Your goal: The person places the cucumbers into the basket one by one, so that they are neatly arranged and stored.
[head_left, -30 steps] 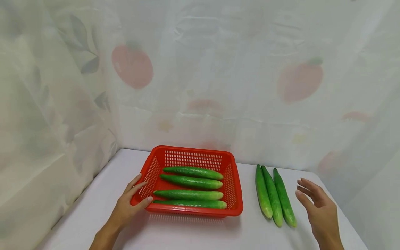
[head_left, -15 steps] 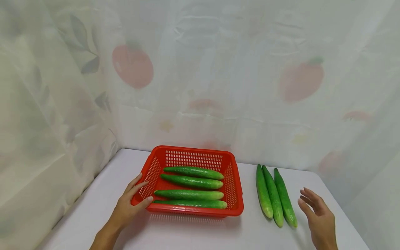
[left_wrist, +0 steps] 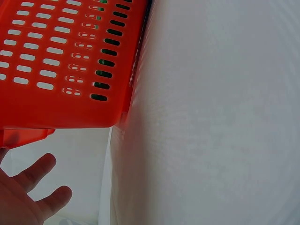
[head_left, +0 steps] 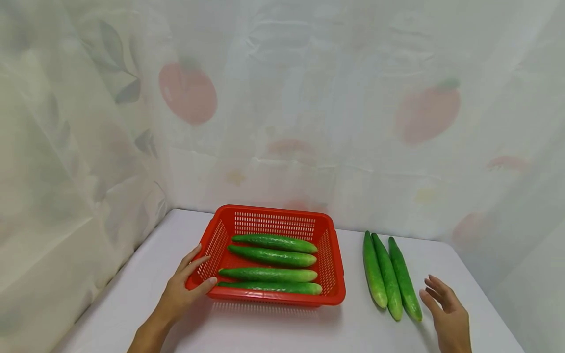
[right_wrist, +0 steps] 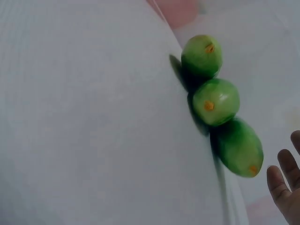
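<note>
A red slotted plastic basket stands on the table with several green cucumbers lying crosswise in it. My left hand rests at its front left corner, fingers spread over the left rim and thumb at the front rim. From the left wrist, two straight fingers show beside the basket wall. Three more cucumbers lie side by side to the right of the basket. Just right of them is my right hand, holding nothing, its fingers loosely bent. The right wrist view shows the cucumbers' pale ends near those fingers.
The table has a white cover. Pale curtains with fruit prints hang behind it and on both sides, close to the table's edges.
My right hand has moved slightly down and to the left, nearer the rightmost loose cucumber. My left hand has stayed at the basket, and the cucumbers lie as before.
</note>
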`<move>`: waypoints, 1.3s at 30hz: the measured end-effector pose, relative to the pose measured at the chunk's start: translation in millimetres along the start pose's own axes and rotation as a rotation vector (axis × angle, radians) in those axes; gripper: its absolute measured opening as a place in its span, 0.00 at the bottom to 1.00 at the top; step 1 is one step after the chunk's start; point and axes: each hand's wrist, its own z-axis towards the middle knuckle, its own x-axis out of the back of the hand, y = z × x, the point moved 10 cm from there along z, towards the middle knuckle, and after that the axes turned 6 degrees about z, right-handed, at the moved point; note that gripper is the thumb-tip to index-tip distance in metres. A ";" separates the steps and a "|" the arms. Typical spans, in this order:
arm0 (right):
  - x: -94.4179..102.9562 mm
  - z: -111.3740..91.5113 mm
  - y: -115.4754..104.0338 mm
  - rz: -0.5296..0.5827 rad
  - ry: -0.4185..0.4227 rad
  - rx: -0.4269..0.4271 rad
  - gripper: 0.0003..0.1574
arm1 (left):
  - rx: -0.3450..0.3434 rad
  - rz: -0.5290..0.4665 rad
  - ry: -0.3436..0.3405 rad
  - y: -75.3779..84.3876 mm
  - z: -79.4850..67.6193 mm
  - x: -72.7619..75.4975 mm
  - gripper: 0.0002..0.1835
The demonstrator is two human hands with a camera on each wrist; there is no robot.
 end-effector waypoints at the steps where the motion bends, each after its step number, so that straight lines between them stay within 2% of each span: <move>1: 0.4 0.3 1.9 -0.005 0.001 -0.009 0.39 | 0.001 -0.001 -0.001 0.2 -0.1 -0.1 0.30; 9: 0.9 3.0 18.4 -0.046 -0.006 -0.067 0.41 | 0.003 0.027 0.001 0.5 0.1 0.4 0.29; 15: -4.8 5.9 32.7 -0.122 -0.078 -0.087 0.44 | -0.011 0.005 0.002 0.8 0.5 0.9 0.29; 22: -15.6 8.8 37.8 -0.227 -0.150 0.004 0.44 | -0.011 0.010 0.003 1.8 0.3 1.0 0.29; 29: -21.0 4.7 27.6 -0.276 -0.183 0.134 0.43 | -0.002 0.011 0.002 0.7 -0.3 1.2 0.29; 35: -22.9 4.8 30.9 -0.316 -0.184 0.137 0.41 | 0.004 0.004 -0.002 1.0 -0.3 1.1 0.29; 39: -24.0 4.2 33.4 -0.296 -0.191 0.125 0.40 | -0.001 0.001 -0.004 1.5 0.4 0.6 0.29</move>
